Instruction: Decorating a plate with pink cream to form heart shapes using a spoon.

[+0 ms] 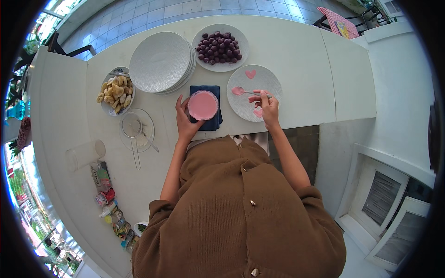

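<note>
My left hand (187, 120) is wrapped around the side of a round bowl of pink cream (203, 105). Under the bowl lies a folded dark blue cloth (216, 120). In my right hand (268, 107) is a metal spoon (251, 92), its bowl coated with pink cream and pointing left over a white textured plate (238, 107). A pink heart (250, 74) of cream is on the far part of that plate. Another pink patch (258, 113) is on its near part, partly covered by my right hand.
Beyond stand a stack of white plates (160, 62) and a plate of dark grapes (219, 48). To the left are a dish of pale brown food pieces (117, 92), a strainer over a glass bowl (134, 127), a clear container (85, 154) and several packages (111, 205).
</note>
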Tool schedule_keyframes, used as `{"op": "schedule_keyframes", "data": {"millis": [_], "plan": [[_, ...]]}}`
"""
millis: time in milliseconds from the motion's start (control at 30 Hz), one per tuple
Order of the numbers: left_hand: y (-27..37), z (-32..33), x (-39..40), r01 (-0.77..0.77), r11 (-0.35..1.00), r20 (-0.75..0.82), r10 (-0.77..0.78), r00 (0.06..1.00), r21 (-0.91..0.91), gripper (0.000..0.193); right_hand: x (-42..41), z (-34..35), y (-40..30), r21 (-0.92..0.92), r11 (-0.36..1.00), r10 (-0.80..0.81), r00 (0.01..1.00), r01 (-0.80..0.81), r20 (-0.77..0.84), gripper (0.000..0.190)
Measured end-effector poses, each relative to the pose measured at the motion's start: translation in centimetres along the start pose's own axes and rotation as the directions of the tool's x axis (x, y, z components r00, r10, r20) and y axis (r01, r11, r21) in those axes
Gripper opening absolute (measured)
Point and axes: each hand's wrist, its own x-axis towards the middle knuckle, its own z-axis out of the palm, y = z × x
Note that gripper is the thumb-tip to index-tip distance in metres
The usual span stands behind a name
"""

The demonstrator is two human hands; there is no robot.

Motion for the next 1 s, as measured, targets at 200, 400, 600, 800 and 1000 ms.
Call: {"op": "schedule_keyframes", "data": {"millis": [200, 400, 600, 800, 1000], "plan": [[0.1, 0.1, 0.0, 0.004, 0.999, 0.003, -0.004, 1.000, -0.052, 0.108, 0.1, 0.0, -0.1, -0.045, 0.998, -0.051, 0.999, 0.052, 0.015, 0.030], [0.2, 0.0, 0.0, 0.001, 1.000, -0.003, -0.001, 1.000, -0.013, 0.107, 0.2, -0.1, 0.0, -0.047, 0.997, -0.067, 0.997, 0.068, 0.025, 0.030], [-0.1, 0.0, 0.1, -0.003, 1.000, -0.010, 0.003, 1.000, -0.007, 0.107, 0.1, -0.4, 0.1, -0.059, 0.996, -0.062, 0.998, 0.064, 0.021, 0.030], [-0.3, 0.0, 0.1, -0.016, 1.000, -0.013, 0.016, 1.000, 0.019, 0.108, -0.1, -0.8, 0.2, -0.075, 0.995, -0.062, 0.998, 0.063, 0.023, 0.030], [-0.2, 0.0, 0.0, 0.003, 1.000, -0.006, -0.003, 1.000, 0.010, 0.108, -0.4, -1.1, 0.2, -0.064, 0.997, -0.044, 0.999, 0.044, 0.012, 0.030]]}}
